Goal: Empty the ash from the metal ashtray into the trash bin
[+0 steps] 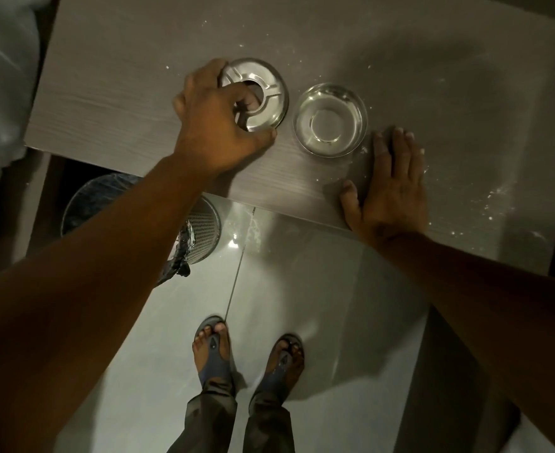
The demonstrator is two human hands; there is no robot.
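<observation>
My left hand (218,125) grips the lid (263,93), fingers curled through its centre hole, probably lifted slightly. Right hand (390,191) lies flat, fingers spread; the bowl (330,120) sits just left of its fingertips. Bin (200,230) below.

Trash bin (204,228) mostly hidden under worktop (106,103) edge and left forearm. Left hand (217,125) covers ashtray lid's (263,89) near-left rim.
</observation>
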